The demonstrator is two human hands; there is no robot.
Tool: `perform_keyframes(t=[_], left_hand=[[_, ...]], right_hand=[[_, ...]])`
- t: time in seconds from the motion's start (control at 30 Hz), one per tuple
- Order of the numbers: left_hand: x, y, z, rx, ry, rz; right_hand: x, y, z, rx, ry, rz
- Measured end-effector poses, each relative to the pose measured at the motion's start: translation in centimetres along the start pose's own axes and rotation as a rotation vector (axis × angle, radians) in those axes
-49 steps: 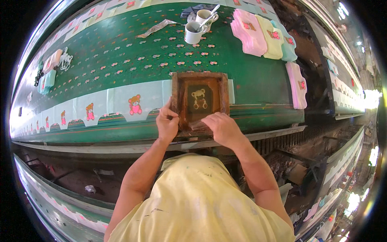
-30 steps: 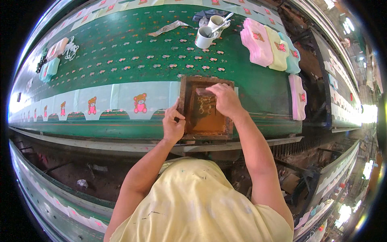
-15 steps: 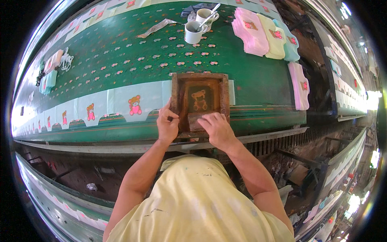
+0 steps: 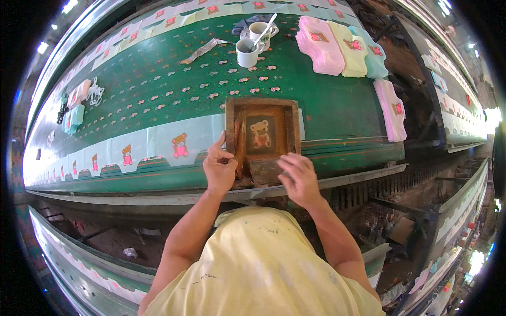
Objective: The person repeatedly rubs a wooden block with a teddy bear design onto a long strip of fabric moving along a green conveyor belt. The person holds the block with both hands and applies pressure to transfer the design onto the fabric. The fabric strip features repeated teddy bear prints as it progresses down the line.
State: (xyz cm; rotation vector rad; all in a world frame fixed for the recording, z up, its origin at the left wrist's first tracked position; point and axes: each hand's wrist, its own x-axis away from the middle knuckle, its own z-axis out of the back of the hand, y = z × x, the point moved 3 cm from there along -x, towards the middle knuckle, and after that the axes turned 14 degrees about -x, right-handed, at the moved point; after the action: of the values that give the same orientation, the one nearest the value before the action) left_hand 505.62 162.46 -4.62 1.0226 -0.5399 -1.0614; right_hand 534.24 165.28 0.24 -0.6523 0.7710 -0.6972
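Observation:
A wooden screen-printing frame [image 4: 230, 118] lies on a row of pale blue cloth pieces [image 4: 153, 138] at the green table's near edge. Through its mesh [image 4: 260, 136] a bear pattern shows. A brown squeegee [image 4: 266, 171] rests inside the frame's near end. My left hand [image 4: 220, 167] is closed at the frame's left side, index finger stretched along the wood and the other fingers curled. Just right of the squeegee is my right hand [image 4: 299, 179], fingers apart and holding nothing. Printed pink-and-brown bears [image 4: 180, 145] run along the cloth row to the left.
Two white mugs [image 4: 246, 53], one with a white-handled stirrer, stand at the table's far side. Stacks of pink [image 4: 322, 50], yellow [image 4: 348, 51] and blue cloth [image 4: 375, 55] lie far right; another pink stack [image 4: 389, 110] is nearer. Small bundles [image 4: 74, 117] sit at left.
My right hand has let go of the squeegee and moved a little right, its fingers spreading. My left hand stays at the frame. The bear in the mesh looks paler and pinker.

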Motion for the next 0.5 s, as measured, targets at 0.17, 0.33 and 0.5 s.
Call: perform_keyframes(t=[0.17,0.33,0.5], left_hand=[[-1.1,-0.1,4.7,0.19,0.148,-0.039],[-3.0,-1.3,17.3,0.303,0.328,0.053],[-3.4,-5.5,26.3,0.492,0.409,0.089]], right_hand=[[3.0,3.8,4.0,0.262,0.206,-0.249],[5.9,8.2,5.4,0.682,0.05,-0.643],[6.3,7.0,1.8,0.721,0.015,-0.746]])
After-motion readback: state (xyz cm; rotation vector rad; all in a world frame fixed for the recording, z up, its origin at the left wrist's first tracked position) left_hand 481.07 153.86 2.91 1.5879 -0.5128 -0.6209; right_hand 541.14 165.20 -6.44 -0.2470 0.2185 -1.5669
